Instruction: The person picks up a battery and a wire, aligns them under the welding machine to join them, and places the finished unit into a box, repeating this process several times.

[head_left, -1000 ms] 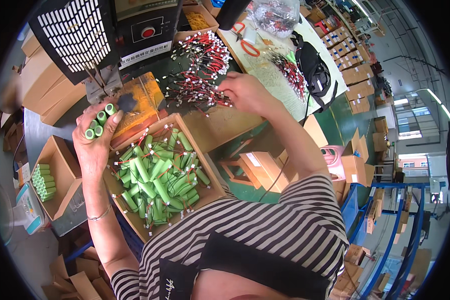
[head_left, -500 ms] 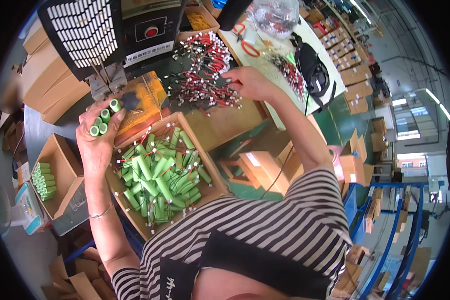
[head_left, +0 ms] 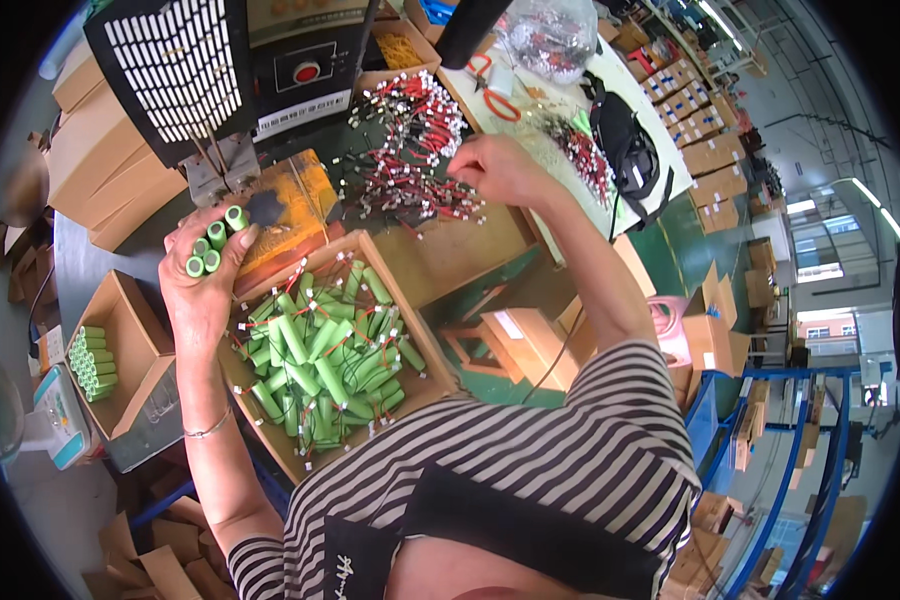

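My left hand (head_left: 198,285) is closed around several green cylindrical battery cells (head_left: 216,236), their ends facing up. It rests beside a worn orange block (head_left: 295,205), just below the two metal rods (head_left: 210,150) of a bench machine. One cell stands a little apart near the thumb. My right hand (head_left: 500,170) is at the right edge of a pile of red and black wire leads with white connectors (head_left: 405,150). Its fingers are curled and pinched together, and what lies between them is hidden. Below the block, a cardboard box (head_left: 420,345) holds green cells with leads attached.
At the left, a smaller open carton (head_left: 135,340) contains stacked bare green cells. The machine's black panel with a red button (head_left: 305,72) rises behind the block. Further right are orange-handled scissors (head_left: 500,100), a black bag (head_left: 625,150) and a pink stool-like object (head_left: 668,325).
My right hand has shifted slightly left, its fingers curling in more. My left hand still holds the cells at the block. The whole view has moved a little.
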Demonstrator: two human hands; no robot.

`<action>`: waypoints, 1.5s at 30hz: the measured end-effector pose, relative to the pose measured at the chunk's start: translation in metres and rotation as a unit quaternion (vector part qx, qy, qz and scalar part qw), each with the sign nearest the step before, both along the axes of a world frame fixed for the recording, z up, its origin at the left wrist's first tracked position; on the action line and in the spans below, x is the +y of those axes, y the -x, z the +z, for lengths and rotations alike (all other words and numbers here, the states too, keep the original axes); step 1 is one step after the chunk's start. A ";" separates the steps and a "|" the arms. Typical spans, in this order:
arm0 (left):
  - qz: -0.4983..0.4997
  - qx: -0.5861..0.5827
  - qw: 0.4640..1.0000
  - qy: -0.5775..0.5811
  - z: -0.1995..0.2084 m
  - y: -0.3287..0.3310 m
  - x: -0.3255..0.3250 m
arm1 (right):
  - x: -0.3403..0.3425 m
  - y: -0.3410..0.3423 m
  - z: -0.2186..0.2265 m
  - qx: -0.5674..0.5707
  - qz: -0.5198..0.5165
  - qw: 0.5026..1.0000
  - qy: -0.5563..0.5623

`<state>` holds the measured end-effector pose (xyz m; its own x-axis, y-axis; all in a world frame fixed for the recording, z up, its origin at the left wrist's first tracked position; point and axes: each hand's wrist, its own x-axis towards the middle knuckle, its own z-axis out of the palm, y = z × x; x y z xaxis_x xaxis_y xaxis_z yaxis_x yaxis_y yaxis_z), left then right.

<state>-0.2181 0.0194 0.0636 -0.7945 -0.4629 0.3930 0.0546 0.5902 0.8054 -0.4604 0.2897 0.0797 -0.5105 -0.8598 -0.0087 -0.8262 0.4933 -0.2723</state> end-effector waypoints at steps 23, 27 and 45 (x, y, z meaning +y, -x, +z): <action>0.050 0.013 0.998 0.039 0.003 0.011 -0.008 | -0.117 -0.101 -0.024 -0.422 0.059 0.803 0.417; 0.050 -0.007 0.998 0.045 0.002 0.016 -0.013 | -0.122 -0.105 -0.019 -0.419 0.025 0.804 0.420; 0.045 0.011 0.998 0.035 0.015 0.001 -0.004 | -0.122 -0.112 -0.002 -0.374 0.046 0.829 0.413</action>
<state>-0.2192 0.0158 0.0788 -0.7412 -0.5032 0.4443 0.0161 0.6483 0.7612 -0.3481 0.1675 0.0778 -0.5593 -0.7657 0.3177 -0.2978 -0.1720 -0.9390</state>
